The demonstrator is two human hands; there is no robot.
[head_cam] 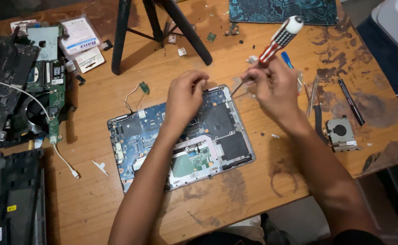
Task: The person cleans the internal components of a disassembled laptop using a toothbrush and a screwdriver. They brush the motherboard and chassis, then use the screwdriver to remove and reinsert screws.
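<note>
An opened laptop base with its blue circuit board exposed lies on the wooden table. My left hand rests over the board's far edge with fingers curled, pinching at something I cannot make out. My right hand grips a screwdriver with a red, white and blue striped handle. Its shaft slants down-left, and the tip meets the board's far right corner beside my left hand.
Black tripod legs stand at the far middle. Green circuit boards and a fan lie at left, another dark laptop shell at the near left. A small cooling fan, tweezers and a black pen lie right. A patterned mat sits far right.
</note>
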